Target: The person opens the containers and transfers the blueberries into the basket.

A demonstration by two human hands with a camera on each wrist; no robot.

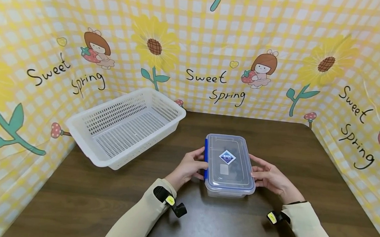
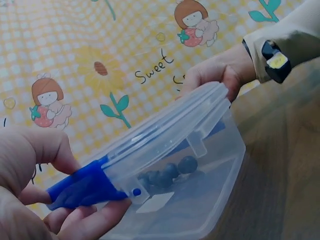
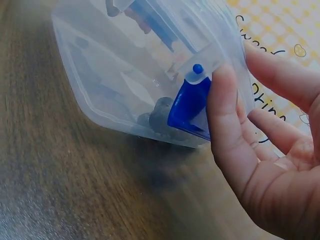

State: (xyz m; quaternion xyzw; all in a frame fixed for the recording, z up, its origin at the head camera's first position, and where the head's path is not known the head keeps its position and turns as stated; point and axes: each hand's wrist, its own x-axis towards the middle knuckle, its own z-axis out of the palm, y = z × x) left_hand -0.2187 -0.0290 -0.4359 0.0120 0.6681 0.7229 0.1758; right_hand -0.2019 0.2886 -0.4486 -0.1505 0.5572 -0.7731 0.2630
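Note:
A clear plastic food container (image 1: 227, 167) with a transparent lid sits on the table in front of me, a blue-and-white label (image 1: 227, 157) on its lid. My left hand (image 1: 192, 166) grips its left side, fingers and thumb about the blue latch (image 2: 82, 187). On the opposite side, my right hand (image 1: 270, 176) holds the container by its edge, with a finger against the other blue latch (image 3: 192, 107). Through the wall, several dark round things (image 2: 172, 172) show at the bottom; their kind cannot be made out. The lid lies on the container.
At the back left stands a white perforated plastic basket (image 1: 125, 126). The brown wooden table (image 1: 273, 137) is bordered at the back and sides by a yellow checked cloth (image 1: 207, 37) with printed flowers and figures.

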